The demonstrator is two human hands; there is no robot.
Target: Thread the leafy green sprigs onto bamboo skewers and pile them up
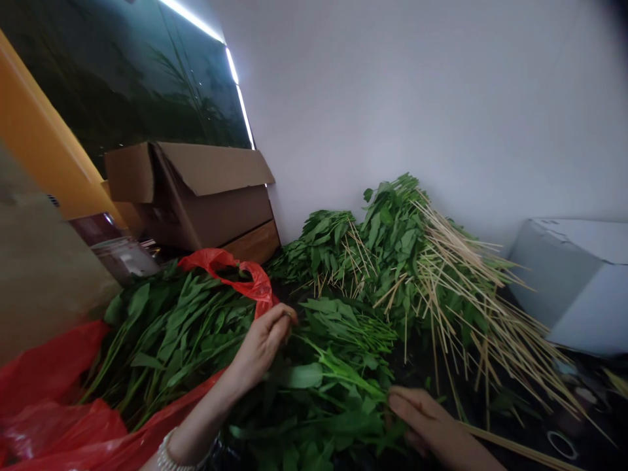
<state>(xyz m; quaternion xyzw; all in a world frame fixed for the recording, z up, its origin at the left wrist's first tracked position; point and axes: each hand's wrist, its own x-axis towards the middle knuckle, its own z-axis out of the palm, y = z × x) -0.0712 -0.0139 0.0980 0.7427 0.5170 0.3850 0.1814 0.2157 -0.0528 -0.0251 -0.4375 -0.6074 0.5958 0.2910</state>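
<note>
My left hand is closed in a pinch beside the red plastic bag; whatever its fingertips hold is too small to make out. Lower right, my right hand closes on the end of a green leafy stem. Between and below both hands lies a heap of loose leafy greens. Long leafy stalks fill the open red bag at left. A few thin wooden sticks lie beside my right hand; whether it grips them is unclear.
Bundles of greens on thin sticks are piled against the white wall, stick ends pointing right. An open cardboard box stands at back left. At right is a white box, with a roll of tape nearer me.
</note>
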